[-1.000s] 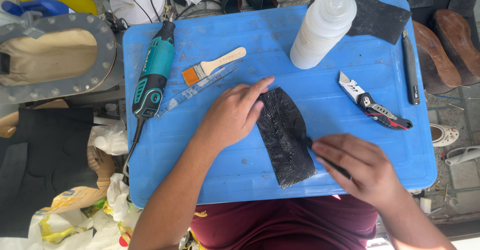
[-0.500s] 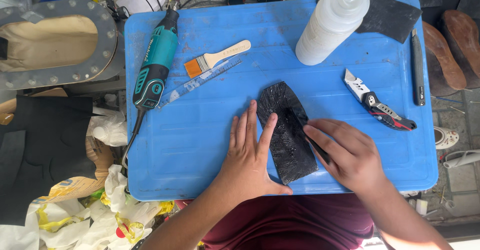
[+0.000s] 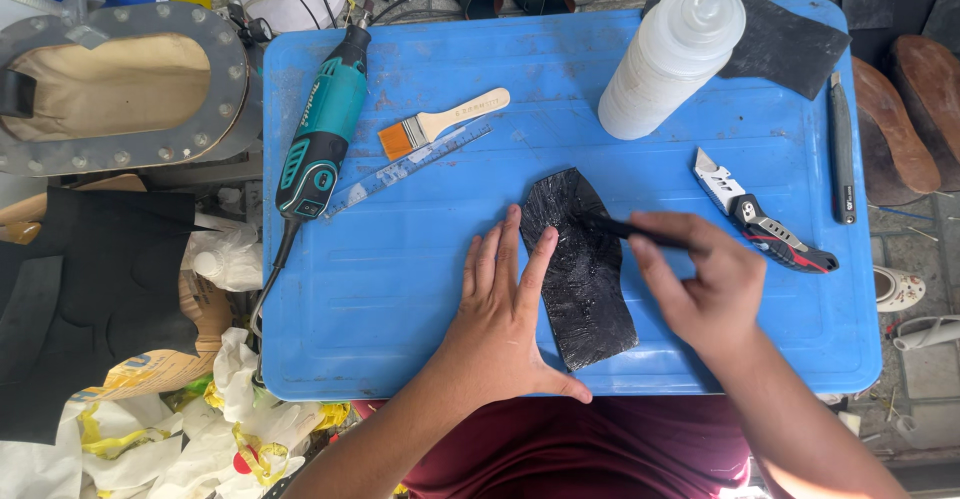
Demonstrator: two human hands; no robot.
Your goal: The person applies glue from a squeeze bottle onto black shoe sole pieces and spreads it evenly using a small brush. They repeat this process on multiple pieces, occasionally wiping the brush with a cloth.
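A glossy black sole-shaped piece (image 3: pixel 582 269) lies on the blue plastic tabletop (image 3: pixel 400 289). My left hand (image 3: pixel 505 319) lies flat with fingers spread, pressing the table and the piece's left edge. My right hand (image 3: pixel 705 284) grips a thin black stick-like tool (image 3: pixel 612 225) whose tip touches the upper part of the black piece.
A teal rotary tool (image 3: pixel 322 129), a small wooden brush (image 3: pixel 440 122) and a clear ruler (image 3: pixel 410 167) lie at the upper left. A white squeeze bottle (image 3: pixel 675 54), a folding utility knife (image 3: pixel 760 221), a black pen-like knife (image 3: pixel 842 149) and a dark sheet (image 3: pixel 785 44) sit to the right.
My left hand slid down from on top of the black piece to its left edge. My right hand moved the tool from the piece's lower part up to its upper part.
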